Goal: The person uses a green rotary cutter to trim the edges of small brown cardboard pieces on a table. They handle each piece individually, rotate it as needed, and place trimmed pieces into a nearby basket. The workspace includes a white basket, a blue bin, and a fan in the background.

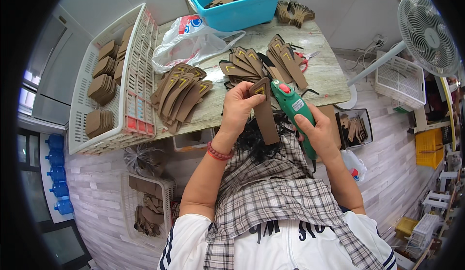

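Note:
Pinched between thumb and fingers of my left hand (239, 106) is a long flat brown piece (265, 120) with a yellow angular mark near its rounded top. My right hand (316, 130) is wrapped round a green handheld power tool (296, 106) with a red button. The tool's head is close beside the piece's upper right edge; whether they touch I cannot tell. Black shredded trimmings (259, 146) lie on my plaid apron (276, 197) under the piece. Fanned stacks of similar brown pieces lie on the table: a left stack (180, 93), a middle stack (240, 62) and a right stack (289, 59).
A blue tub (237, 12) of pieces, a plastic bag (186, 45) and red-handled scissors (305, 61) sit on the marbled table (324, 42). A white crate (131, 71) stands left, another crate (167, 192) on the floor. At right are a fan (428, 35) and a black box (365, 122).

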Action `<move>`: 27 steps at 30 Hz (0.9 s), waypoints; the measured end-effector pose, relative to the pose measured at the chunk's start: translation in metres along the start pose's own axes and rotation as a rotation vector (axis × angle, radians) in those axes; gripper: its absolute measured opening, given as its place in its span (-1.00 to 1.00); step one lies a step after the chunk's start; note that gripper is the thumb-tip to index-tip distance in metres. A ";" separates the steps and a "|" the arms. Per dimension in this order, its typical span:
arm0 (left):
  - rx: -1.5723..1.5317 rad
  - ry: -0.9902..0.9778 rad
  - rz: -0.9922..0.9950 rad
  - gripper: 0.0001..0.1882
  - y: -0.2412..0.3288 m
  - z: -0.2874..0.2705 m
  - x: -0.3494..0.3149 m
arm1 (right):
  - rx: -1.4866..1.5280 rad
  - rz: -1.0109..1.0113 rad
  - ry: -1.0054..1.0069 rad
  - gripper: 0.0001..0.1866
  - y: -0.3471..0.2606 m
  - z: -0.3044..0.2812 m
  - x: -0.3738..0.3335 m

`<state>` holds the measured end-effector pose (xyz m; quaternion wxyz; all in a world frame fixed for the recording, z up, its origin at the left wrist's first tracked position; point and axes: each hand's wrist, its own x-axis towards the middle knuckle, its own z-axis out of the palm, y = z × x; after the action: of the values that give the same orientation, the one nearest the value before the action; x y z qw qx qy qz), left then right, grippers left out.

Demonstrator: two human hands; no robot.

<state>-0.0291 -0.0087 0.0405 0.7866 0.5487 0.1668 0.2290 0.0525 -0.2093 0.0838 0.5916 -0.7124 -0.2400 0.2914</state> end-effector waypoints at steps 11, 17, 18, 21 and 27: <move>-0.124 0.068 -0.078 -0.85 0.006 -0.006 -0.003 | -0.019 0.005 -0.044 -0.54 0.003 -0.007 -0.001; -0.036 0.050 -0.002 -0.83 0.007 -0.012 -0.001 | -0.021 -0.006 -0.075 -0.53 0.002 -0.010 -0.002; -0.027 0.048 -0.002 -0.83 0.010 -0.012 -0.001 | -0.025 -0.011 -0.077 -0.53 0.002 -0.010 -0.002; -0.001 0.036 0.005 -0.83 0.016 -0.013 -0.001 | -0.044 -0.015 -0.085 -0.53 0.001 -0.012 -0.002; 0.075 0.015 0.005 -0.82 0.017 -0.020 0.002 | -0.052 -0.015 -0.092 -0.54 0.000 -0.013 -0.002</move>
<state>-0.0407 0.0133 0.0491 0.7635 0.5766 0.1800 0.2285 0.0598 -0.2198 0.0854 0.5634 -0.7115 -0.2799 0.3132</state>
